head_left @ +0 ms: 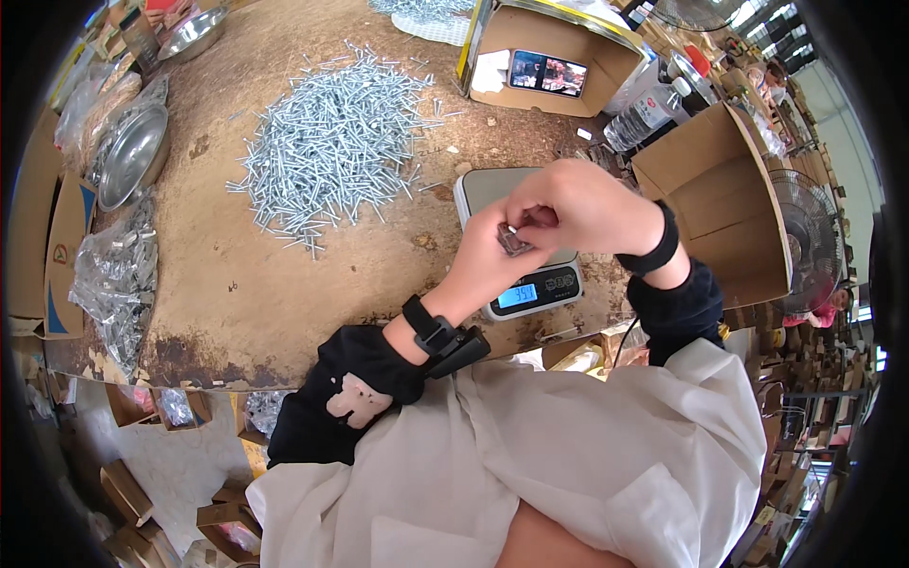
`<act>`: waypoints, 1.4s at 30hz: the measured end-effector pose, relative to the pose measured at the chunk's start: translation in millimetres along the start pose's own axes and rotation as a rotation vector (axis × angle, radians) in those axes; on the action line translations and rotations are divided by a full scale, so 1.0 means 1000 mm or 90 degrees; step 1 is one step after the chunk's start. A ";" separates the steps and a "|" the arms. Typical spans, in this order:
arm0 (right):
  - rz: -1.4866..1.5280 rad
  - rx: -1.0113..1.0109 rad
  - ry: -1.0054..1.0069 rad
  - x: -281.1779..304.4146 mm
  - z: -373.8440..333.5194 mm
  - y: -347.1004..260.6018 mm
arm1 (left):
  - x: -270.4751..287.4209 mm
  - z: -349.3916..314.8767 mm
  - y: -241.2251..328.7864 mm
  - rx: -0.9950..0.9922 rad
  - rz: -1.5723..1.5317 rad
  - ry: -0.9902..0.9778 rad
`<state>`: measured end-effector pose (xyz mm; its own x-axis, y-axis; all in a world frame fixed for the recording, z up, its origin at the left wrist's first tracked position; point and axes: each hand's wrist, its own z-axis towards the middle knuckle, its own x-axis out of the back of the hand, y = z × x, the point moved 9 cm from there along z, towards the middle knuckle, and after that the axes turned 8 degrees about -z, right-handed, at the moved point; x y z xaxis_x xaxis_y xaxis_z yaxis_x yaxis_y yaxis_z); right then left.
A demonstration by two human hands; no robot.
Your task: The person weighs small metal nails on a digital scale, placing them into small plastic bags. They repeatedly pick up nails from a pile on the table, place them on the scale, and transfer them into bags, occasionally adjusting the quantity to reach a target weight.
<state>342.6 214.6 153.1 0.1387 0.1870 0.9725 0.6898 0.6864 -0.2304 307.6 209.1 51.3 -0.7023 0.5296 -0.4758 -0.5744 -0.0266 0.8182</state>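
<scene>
Above the digital scale (559, 290), my two hands come together. My left hand (488, 251) is closed around a small dark brown piece (514, 242), whose exact kind I cannot make out. Over it bends my right hand (578, 204), its fingers pinched at the piece; a tiny white bit shows at the fingertips. What else the right fingers grip is hidden. Behind the hands, part of the scale's grey pan is visible, and its blue display is lit. A large heap of silvery screws (336, 142) lies on the worn wooden table (218, 303), left of the scale.
An open cardboard box (710, 199) stands right of the scale. Behind it are a clear plastic bottle (649, 114) and another box holding a phone (547, 74). Along the left edge lie a metal bowl (134, 156) and a plastic bag of dark parts (118, 275).
</scene>
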 end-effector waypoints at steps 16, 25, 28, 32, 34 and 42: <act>0.084 0.126 0.172 -0.001 -0.020 0.019 | 0.015 0.012 0.010 -0.022 0.014 -0.012; 0.140 0.194 0.316 0.004 -0.035 0.015 | -0.011 -0.002 0.027 0.065 -0.068 -0.053; 0.118 0.192 0.396 0.019 -0.050 0.007 | -0.017 -0.011 0.034 -0.025 0.113 -0.100; 0.082 0.164 0.457 0.024 -0.063 0.014 | -0.012 -0.014 0.057 -0.141 0.457 -0.031; 0.073 0.164 0.463 0.023 -0.066 0.013 | -0.008 -0.014 0.067 -0.194 0.461 0.039; 0.203 0.162 0.486 0.019 -0.057 0.014 | -0.006 -0.022 0.072 -0.270 0.456 0.035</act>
<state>395.6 187.9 169.9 0.8004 -0.0629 0.5962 0.3693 0.8352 -0.4076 261.0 185.5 106.3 -0.9712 0.2208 0.0898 -0.0822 -0.6637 0.7435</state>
